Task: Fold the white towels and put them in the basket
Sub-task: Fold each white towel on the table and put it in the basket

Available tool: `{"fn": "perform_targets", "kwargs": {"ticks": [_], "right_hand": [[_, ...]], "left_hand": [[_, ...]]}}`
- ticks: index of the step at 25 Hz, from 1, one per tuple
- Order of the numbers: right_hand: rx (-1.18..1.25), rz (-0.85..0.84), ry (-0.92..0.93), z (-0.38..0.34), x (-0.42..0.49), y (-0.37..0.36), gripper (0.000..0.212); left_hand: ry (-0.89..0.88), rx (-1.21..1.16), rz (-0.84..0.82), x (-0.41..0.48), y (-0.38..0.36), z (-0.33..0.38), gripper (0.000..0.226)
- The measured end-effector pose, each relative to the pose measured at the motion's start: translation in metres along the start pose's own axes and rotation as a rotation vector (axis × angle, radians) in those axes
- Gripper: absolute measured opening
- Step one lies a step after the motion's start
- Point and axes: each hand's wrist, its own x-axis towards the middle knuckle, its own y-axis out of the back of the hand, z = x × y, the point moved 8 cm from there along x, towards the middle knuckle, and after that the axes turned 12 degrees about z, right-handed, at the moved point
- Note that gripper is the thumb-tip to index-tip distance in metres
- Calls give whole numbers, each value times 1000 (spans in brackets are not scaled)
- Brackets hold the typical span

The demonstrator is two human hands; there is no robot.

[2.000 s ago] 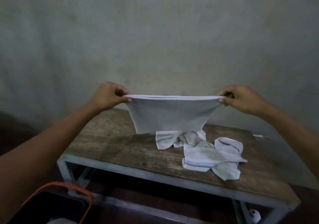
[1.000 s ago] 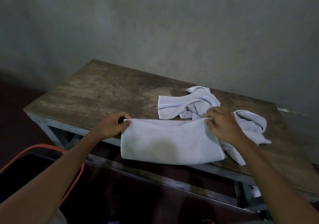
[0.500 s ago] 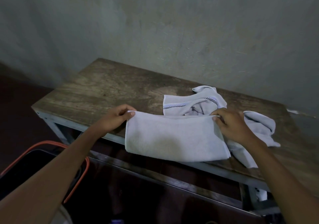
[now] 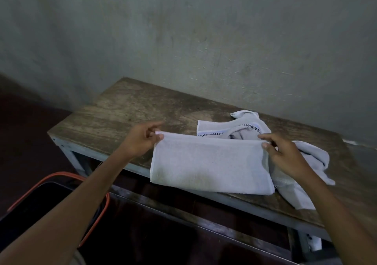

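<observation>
A folded white towel (image 4: 210,165) lies flat on the wooden table (image 4: 126,113), with its near edge at the table's front rim. My left hand (image 4: 140,140) pinches its far left corner. My right hand (image 4: 283,154) pinches its far right corner. Behind and to the right of it lies a crumpled heap of white towels (image 4: 244,131) with a black-checked stripe; my right arm covers part of the heap. The dark basket (image 4: 28,209) with an orange rim stands on the floor at lower left, partly behind my left forearm.
A grey plaster wall (image 4: 183,40) rises right behind the table. The table has a grey metal frame (image 4: 220,198) with a lower bar. Bare wood shows on the table's left half. The floor around is dark.
The towel, held stretched in the air two seconds ago, has been lowered and laid flat on the table's front edge. Both hands still hold its far corners.
</observation>
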Motion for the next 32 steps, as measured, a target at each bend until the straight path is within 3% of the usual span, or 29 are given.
{"fn": "perform_targets", "kwargs": {"ticks": [2,4,8,11,13,16,19,21,23,25,30,32], "right_hand": [[-155,-67,108,-2,1,-5,27],[-239,-95,158,-9,3,-4,21],[-240,8,186,-45,23,28,15],[-186,-132,158,-78,34,49,14],[-148,-103,184,-102,43,77,20],[-126,-152,243,-142,46,101,21],[-159,-87,282,-169,55,120,14],[-139,-42,302,-183,54,128,9],[-120,126,314,-191,50,141,8],[-94,134,319,-193,43,134,10],[-10,-163,194,-154,25,70,16],[60,-321,116,-135,21,33,17]], "left_hand": [[-145,270,-116,-3,-4,10,35],[-275,377,-167,-8,0,24,23],[-296,345,-82,-8,42,61,13],[-265,278,-66,0,83,94,15],[-305,341,-132,4,103,119,17],[-425,467,48,14,141,157,19],[-488,445,223,13,168,178,19],[-455,333,266,5,184,176,16],[-405,191,294,-6,195,169,12],[-328,57,283,-17,197,154,13],[38,-368,-25,-22,162,71,17],[172,-420,-81,-15,143,32,18]]}}
